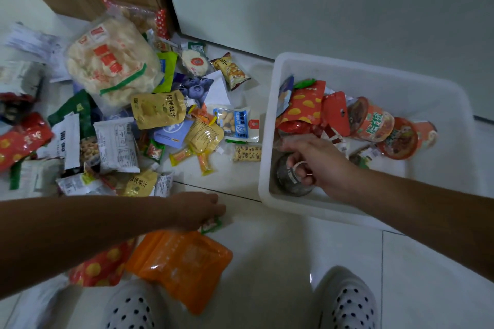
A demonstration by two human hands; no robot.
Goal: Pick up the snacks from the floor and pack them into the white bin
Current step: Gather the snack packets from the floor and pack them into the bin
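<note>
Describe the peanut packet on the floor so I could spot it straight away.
Start at the white bin on the right. Just outside its left wall, on the floor tiles, lies the peanut packet. It alone is blue and white with peanuts pictured on it, set between a yellow pouch to its left and a speckled bar below it.

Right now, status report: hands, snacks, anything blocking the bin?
Left hand pinching small green packet at floor. Right hand holding dark round pack inside white bin. Big snack pile on floor beside bin, nothing blocking.
</note>
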